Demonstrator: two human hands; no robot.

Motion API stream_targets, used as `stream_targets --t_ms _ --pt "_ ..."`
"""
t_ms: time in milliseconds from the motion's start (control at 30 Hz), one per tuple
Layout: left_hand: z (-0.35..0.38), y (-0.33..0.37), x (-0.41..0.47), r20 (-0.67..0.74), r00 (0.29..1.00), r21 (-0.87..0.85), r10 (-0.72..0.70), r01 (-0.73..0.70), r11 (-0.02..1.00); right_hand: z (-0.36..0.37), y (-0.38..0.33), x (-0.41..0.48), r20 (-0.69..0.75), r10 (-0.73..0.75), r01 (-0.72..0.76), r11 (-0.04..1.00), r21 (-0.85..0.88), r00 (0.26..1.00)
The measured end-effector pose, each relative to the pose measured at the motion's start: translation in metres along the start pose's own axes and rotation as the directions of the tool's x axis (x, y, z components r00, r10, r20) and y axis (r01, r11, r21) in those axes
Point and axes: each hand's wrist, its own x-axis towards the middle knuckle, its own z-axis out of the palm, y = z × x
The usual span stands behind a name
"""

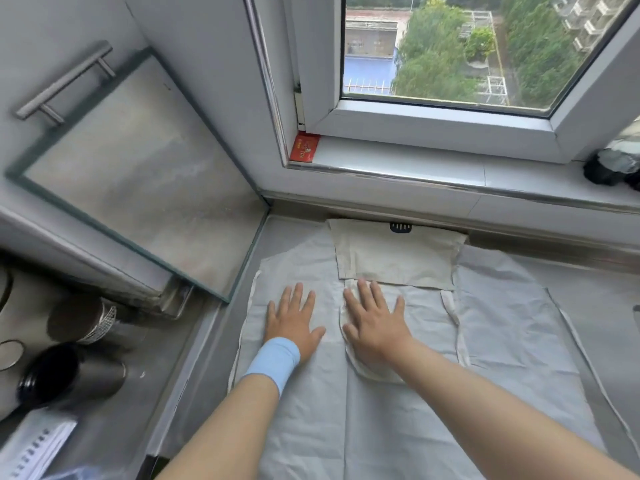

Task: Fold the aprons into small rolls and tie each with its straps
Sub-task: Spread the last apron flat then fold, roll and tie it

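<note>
A pale grey apron (408,403) lies spread flat on the counter below the window. Its cream bib (394,258) is folded down over the body, with a black printed mark at the far edge. Thin cream straps (457,327) trail across the cloth on the right, and another strap (247,317) runs along the left edge. My left hand (294,323), with a light blue wristband, lies flat on the apron's left half with fingers spread. Just right of it, my right hand (374,323) presses flat on a cream pocket piece (377,370) below the bib.
A glass-fronted cabinet door (138,181) with a metal handle stands open at the left. Dark cups (69,375) and a container sit at the lower left. A window sill (450,168) with a red card (305,147) runs behind; dark objects (613,168) sit at its right end.
</note>
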Motion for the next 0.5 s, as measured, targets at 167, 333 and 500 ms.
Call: stream_targets --t_ms 167,333,500 --pt "-0.002 -0.004 -0.026 -0.137 0.986 -0.212 -0.095 0.065 0.975 -0.014 -0.004 0.001 -0.008 0.016 -0.016 1.000 0.016 1.000" --pt "0.021 -0.030 -0.086 -0.168 0.958 -0.246 -0.232 0.187 0.951 0.006 -0.028 -0.033 -0.266 -0.065 0.064 0.998 -0.010 0.962" --pt "0.037 -0.057 -0.132 -0.039 0.903 -0.320 -0.428 0.395 0.861 0.032 -0.060 -0.084 -0.273 -0.154 0.146 0.988 -0.049 0.950"
